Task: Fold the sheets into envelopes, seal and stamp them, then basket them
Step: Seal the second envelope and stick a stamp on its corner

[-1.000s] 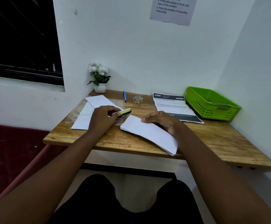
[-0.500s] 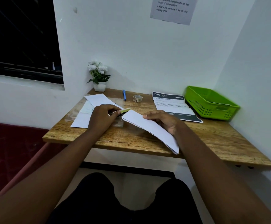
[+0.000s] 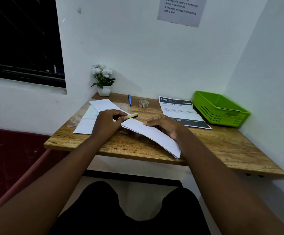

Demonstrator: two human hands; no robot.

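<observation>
On desk: left hand grips one glue stick; right hand holds one folded sheet; one basket.

Both my forearms reach forward from the bottom corners, converging over the bench. My left hand is knuckles up, fingers curled, pinching a small yellow-tipped stick at the fingertips. My right hand is cupped, thumb on top of a folded white sheet, fingers curled beneath its far edge.
</observation>
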